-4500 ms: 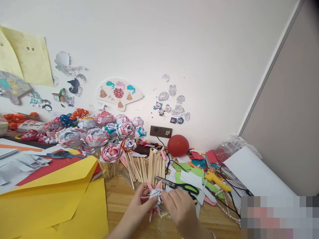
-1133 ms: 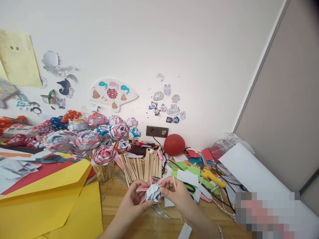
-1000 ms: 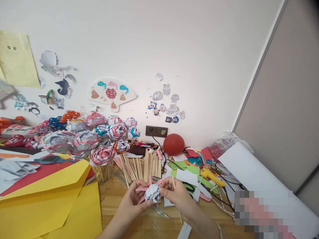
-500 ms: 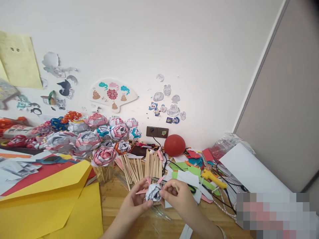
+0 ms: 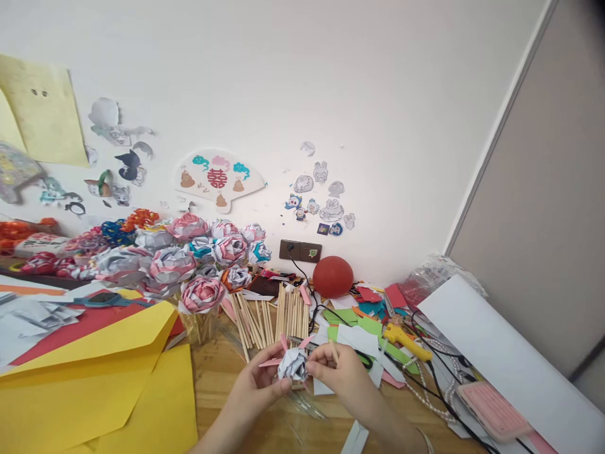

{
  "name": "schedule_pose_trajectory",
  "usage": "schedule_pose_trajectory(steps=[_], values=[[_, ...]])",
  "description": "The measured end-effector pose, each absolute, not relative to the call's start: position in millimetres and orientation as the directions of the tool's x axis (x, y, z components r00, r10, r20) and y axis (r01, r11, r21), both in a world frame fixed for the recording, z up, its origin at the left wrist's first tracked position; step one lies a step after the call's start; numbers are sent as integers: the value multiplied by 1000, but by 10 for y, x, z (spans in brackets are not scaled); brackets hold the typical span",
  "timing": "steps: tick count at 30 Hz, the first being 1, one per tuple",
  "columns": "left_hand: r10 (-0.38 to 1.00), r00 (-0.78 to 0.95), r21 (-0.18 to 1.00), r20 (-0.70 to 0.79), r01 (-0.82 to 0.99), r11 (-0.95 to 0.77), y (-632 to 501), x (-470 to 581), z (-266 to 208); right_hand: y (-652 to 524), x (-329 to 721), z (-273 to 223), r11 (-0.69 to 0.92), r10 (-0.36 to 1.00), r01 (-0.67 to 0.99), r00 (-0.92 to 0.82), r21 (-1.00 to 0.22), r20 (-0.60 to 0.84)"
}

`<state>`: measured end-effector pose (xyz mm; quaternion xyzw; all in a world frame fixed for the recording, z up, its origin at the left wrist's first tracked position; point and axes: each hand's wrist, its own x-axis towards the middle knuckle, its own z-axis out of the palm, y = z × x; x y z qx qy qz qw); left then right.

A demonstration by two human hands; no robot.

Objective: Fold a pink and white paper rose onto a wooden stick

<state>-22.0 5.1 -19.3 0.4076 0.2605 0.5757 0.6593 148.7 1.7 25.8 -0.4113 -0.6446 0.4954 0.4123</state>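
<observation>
Balloon [image 5: 333, 276] by a wall [image 5: 392, 126], left hand [image 5: 255, 383] and right hand [image 5: 344, 373] holding a paper flower [image 5: 293, 364] in front of the balloon, sticks [image 5: 293, 313] to the balloon's front left, bouquet [image 5: 172, 265] farther left of it, glue gun [image 5: 407, 342] to its front right

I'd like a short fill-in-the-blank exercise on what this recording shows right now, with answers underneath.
1. The left hand holds a paper flower whose protruding strips are ____.
2. At the flower's edge, the right hand also holds a thin wooden ____.
3. The glue gun has a ____ body.
4. In the picture, the balloon is on the socket's ____ side.

Answers: pink; stick; yellow; right.
</observation>
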Motion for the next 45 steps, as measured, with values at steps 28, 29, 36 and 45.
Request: schedule_pose_trajectory(steps=[28,29,36,45], values=[[949,250,799,-191,-522,298,-159,-208,-61,-32,1593,187,824,247,521,-682,221,688],[944,272,804,-187,-510,306,-160,-208,-53,-21,1597,191,857,286,498,-677,136,678],[864,501,834,-47,-457,310,-154,-184,-28,21,1646,290,847,530,387,-653,-364,540],[890,444,825,-99,-464,323,-153,-211,-38,41,1664,232,910,357,414,-753,-23,552]])
